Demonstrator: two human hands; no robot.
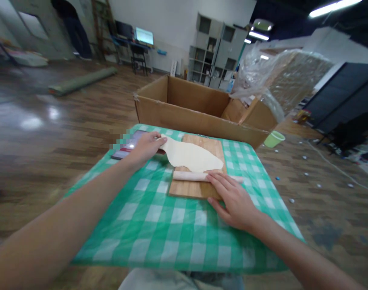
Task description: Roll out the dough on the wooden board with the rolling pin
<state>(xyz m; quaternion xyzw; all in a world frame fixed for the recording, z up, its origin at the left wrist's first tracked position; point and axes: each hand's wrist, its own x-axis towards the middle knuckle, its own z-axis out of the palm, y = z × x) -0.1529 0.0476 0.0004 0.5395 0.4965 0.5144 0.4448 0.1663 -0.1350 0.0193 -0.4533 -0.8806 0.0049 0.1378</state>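
Note:
My left hand (147, 147) is closed in a pinch on the left end of a flat, pale sheet of dough (192, 156). That end is lifted off the left side of the wooden cutting board (198, 190); the rest of the sheet lies over the board. In front of the dough, a light wooden rolling pin (190, 176) lies crosswise on the board. The stretched fingers of my right hand (232, 197) rest on the pin's right part, with the thumb apart near the board's front edge.
A green-and-white checked cloth (171, 225) covers the table. Left of the board lies a flat, dark-edged tablet-like object (127, 147), partly behind my left hand. A large open cardboard box (184, 117) stands beyond the far edge. A light green bin (274, 139) is on the floor at right.

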